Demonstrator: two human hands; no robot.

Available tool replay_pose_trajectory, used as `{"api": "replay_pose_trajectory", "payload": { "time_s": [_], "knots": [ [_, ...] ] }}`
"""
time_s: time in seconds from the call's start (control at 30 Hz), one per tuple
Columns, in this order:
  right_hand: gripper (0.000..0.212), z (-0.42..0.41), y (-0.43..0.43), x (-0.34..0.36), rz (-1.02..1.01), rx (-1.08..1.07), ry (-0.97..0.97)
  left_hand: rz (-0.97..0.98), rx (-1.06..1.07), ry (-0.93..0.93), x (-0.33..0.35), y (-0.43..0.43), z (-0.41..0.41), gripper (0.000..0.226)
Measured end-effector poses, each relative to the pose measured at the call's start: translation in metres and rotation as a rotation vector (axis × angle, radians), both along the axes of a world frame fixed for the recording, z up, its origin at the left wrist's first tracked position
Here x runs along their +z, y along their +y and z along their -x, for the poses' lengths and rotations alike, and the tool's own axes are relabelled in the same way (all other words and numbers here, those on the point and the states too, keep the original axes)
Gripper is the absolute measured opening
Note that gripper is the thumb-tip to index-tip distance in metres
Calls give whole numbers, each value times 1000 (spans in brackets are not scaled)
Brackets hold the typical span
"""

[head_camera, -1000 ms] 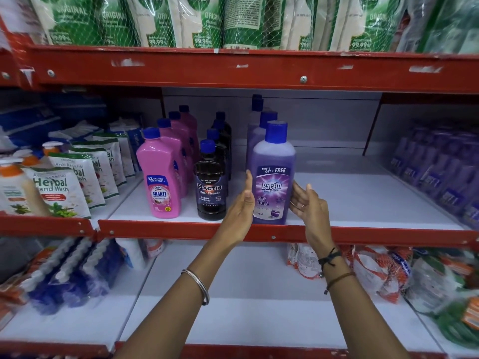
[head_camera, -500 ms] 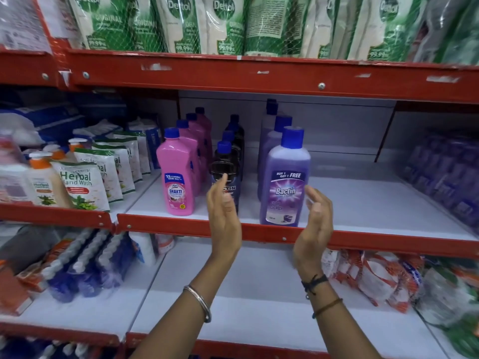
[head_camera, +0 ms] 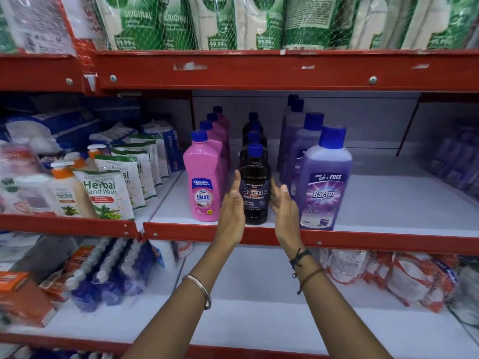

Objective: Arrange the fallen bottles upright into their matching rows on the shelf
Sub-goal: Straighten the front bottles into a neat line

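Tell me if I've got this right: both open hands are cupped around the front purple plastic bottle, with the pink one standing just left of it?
Not quite. The head view shows the left hand and right hand flanking the dark brown plastic bottle; the pink plastic bottle does stand just left.

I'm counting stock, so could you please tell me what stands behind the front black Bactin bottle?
Behind the front black Bactin bottle, more dark bottles with blue caps stand upright in a row. Mostly only caps and shoulders show; their labels and the exact count are hidden.
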State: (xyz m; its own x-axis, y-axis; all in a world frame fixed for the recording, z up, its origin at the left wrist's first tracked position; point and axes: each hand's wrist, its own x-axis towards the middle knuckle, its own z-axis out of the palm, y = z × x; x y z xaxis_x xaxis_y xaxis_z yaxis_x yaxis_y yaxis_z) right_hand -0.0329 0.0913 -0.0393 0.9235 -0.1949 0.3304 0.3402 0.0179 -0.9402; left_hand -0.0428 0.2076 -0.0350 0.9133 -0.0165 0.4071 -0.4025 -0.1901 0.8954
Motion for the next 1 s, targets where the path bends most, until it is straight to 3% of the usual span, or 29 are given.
{"api": "replay_pose_trajectory", "payload": {
  "time_s": [0.13,0.37,0.53,0.67,0.77,0.87,1.0],
  "knots": [
    [45,9,-3,1,-39,-1,-43,-82,-13,-22,-2,0,5,73],
    [49,25,-4,2,14,-43,-89,-52,-54,-37,3,5,14,63],
    [59,31,4,3,0,-133,-94,-64,-22,-39,4,10,20,70],
    [50,46,23,-2,75,-425,-381,143,253,-218,-1,26,25,65],
    [53,46,48,5,149,-241,-505,256,327,-214,11,53,14,72],
    [52,35,78,12,192,19,-325,268,243,-103,21,79,-5,90],
    [50,13,107,16,183,142,-32,145,33,-57,20,96,-15,97]
  ]
}}
